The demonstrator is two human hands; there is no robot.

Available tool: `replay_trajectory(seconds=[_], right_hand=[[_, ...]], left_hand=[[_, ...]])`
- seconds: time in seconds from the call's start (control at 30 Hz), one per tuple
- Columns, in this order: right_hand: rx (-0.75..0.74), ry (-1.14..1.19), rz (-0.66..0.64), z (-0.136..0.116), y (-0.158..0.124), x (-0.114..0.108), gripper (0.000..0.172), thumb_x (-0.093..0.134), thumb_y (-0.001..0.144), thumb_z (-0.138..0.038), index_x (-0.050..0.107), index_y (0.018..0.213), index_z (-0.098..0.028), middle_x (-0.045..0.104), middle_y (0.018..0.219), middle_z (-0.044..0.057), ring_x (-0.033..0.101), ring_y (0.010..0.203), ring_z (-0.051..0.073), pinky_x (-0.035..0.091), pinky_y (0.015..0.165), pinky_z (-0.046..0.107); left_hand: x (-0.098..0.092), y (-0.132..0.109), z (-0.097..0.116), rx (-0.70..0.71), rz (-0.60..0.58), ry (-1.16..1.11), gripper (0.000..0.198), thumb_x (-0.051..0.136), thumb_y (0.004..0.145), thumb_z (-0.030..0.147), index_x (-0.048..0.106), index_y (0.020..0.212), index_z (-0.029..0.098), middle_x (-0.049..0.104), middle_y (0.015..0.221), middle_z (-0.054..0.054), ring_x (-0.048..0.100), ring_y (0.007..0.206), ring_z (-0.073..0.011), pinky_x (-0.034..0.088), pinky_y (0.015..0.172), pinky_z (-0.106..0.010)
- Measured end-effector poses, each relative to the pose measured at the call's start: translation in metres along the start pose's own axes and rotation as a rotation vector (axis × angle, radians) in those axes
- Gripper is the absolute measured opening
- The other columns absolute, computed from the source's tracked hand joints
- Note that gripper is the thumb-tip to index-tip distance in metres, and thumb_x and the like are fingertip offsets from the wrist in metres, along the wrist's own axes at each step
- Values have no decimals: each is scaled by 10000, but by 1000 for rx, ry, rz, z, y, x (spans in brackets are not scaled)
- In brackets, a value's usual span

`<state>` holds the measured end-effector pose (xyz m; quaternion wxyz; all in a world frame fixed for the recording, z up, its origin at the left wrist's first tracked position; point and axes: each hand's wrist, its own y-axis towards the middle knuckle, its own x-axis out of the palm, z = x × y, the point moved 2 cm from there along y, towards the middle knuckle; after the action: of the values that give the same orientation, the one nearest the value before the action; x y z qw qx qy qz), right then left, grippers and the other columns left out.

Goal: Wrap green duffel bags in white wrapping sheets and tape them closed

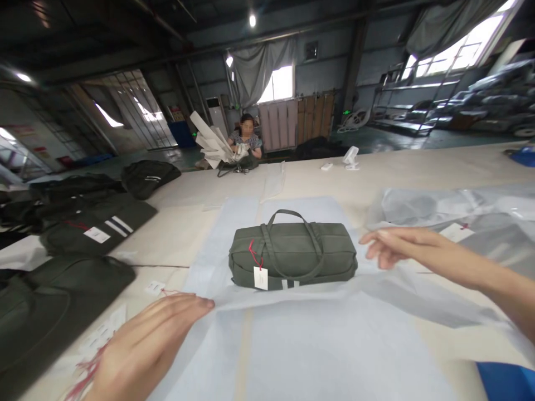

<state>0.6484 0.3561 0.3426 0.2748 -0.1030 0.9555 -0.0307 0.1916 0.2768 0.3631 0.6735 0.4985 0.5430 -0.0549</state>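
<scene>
A dark olive duffel bag [292, 253] with looped handles and a white tag on a red string rests on pale bluish-white wrapping sheet [301, 345]. My left hand [154, 334] is at the sheet's left side, fingers together and closed at its raised fold; the thumb is hidden. Close to the bag's right end, my right hand [388, 245] hovers with loosely curled, parted fingers over the sheet's thin edge. I see nothing clearly gripped in it.
More dark olive bags [100, 223] crowd the table's left side. Loose tags [102, 334] with red strings lie by my left hand. A bag in clear plastic [460, 211] lies at right, a blue object [505, 381] in the near right corner. Across the table sits another person [246, 139].
</scene>
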Motion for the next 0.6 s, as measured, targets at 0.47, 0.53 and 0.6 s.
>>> replay_trajectory(seconds=[0.47, 0.53, 0.6], right_hand=[[8, -212, -613, 73, 123, 111, 343, 600, 789, -417, 749, 962, -162, 733, 911, 68, 685, 811, 213, 516, 590, 237], [-5, -216, -653, 67, 119, 108, 343, 579, 812, -431, 754, 980, -189, 736, 928, 49, 682, 821, 213, 516, 592, 237], [-7, -163, -717, 53, 112, 99, 380, 554, 843, -483, 748, 1026, -211, 735, 979, 41, 680, 888, 225, 540, 663, 256]], left_hand=[[19, 48, -40, -110, 5, 8, 278, 538, 931, 368, 653, 1182, 340, 733, 1023, 41, 719, 805, -191, 628, 736, -304], [26, 73, -55, -192, -7, -36, 260, 555, 919, 422, 681, 1126, 328, 738, 1011, 33, 718, 814, -202, 616, 761, -320], [37, 101, -76, -295, -72, -122, 285, 575, 896, 471, 700, 1093, 309, 741, 1004, 15, 713, 842, -215, 602, 788, -343]])
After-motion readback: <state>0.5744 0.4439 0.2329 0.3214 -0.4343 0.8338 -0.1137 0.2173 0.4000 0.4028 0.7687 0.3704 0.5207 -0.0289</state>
